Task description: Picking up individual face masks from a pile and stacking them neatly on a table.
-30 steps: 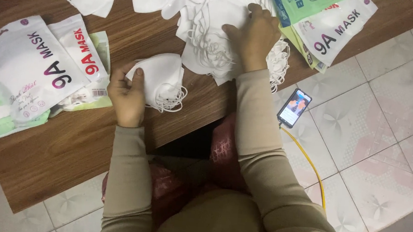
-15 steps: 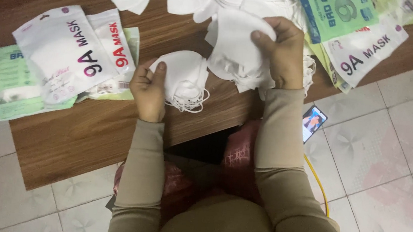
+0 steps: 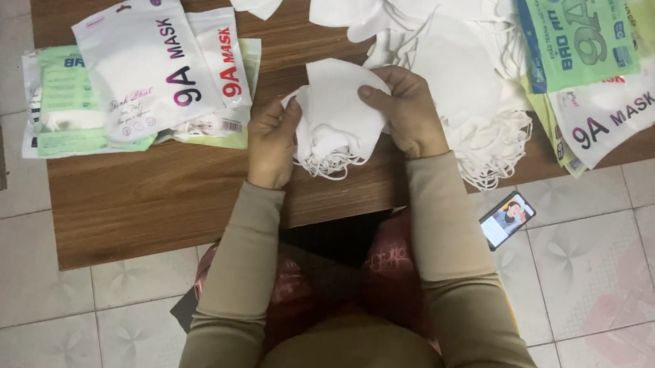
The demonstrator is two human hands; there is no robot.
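fingers (image 3: 296, 111): both hands closed on white mask stack (image 3: 336, 118) | left hand (image 3: 272, 145) | right hand (image 3: 407, 112)

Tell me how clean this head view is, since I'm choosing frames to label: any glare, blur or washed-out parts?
Head view: mostly sharp, lit evenly, shadows soft; the stack of white masks between the left hand and right hand is bright, folds faint; the loose mask pile nearly blows out; the sealed mask packets show mild sheen; the phone on the floor is readable.
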